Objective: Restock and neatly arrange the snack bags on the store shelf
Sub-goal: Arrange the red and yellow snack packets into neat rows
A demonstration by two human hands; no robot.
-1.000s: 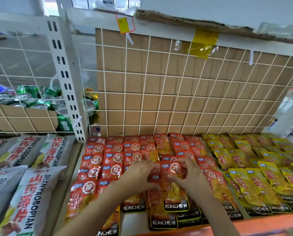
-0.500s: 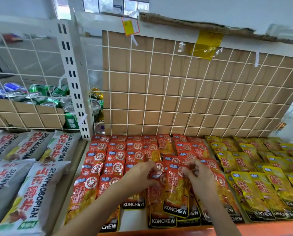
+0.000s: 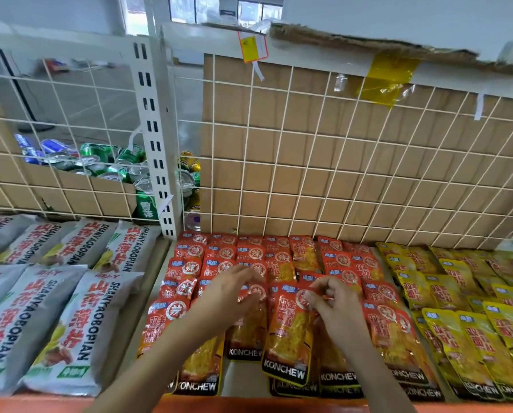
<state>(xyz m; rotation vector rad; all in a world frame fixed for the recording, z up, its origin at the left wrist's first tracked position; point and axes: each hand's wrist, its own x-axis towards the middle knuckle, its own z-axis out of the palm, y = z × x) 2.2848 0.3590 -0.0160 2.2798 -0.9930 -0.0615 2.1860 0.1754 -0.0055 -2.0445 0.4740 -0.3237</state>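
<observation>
The red bag (image 3: 289, 335) lies at the front of the shelf (image 3: 279, 406), on top of other red bags (image 3: 249, 254). It says KONCHEW at the bottom and is tipped a little to one side. The right hand (image 3: 335, 311) pinches the top of the red bag, with its fingers curled in. The left hand (image 3: 231, 296) is just beside it. Its fingers are fairly straight and rest on the red bags next to the held one. The two hands are close but do not touch.

The red bags lie in rows that overlap, from the front edge back to the wire grid (image 3: 338, 174). To the right of them are yellow bags (image 3: 458, 296), also in overlapping rows. To the left are big grey bags (image 3: 55, 308) with red writing, lying flat side by side.

The wire grid is white and stands at the back of the shelf. Brown cardboard (image 3: 279, 129) is behind it. A piece of yellow tape (image 3: 389, 81) sticks near the top, and a small tag (image 3: 252, 47) with an orange edge hangs there too. A white post (image 3: 157, 144) with slots stands between the grey bags and the red bags. Behind the grid on the left are cans (image 3: 115, 165), green and blue.
</observation>
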